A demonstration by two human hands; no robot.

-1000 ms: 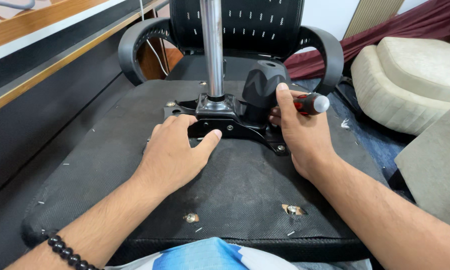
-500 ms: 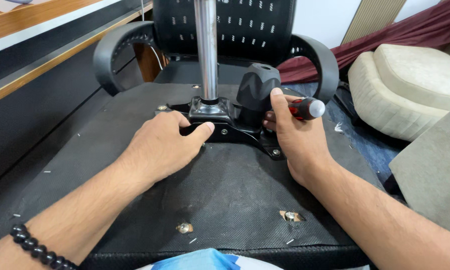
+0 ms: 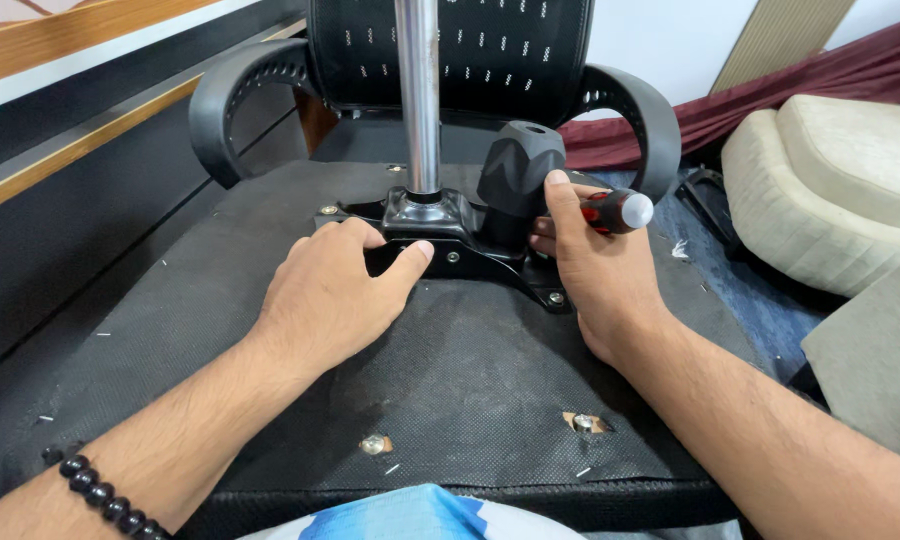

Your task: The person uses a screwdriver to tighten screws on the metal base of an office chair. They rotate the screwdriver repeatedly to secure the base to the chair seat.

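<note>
Both hands worked apart: left hand [image 3: 335,295] pressed flat on the mechanism plate [image 3: 450,245], right hand [image 3: 595,265] clamped a screwdriver [image 3: 615,212] (best kept square to the screw).

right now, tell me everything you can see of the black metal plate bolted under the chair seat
The black glossy metal mounting plate lies flat on the upturned chair's fabric underside, fastened by bolts at its corners. A shiny steel column rises from its hub, and a black plastic knob stands beside it. The left hand rests on its near edge; the right hand, holding a red-handled screwdriver, touches its right side.
</note>
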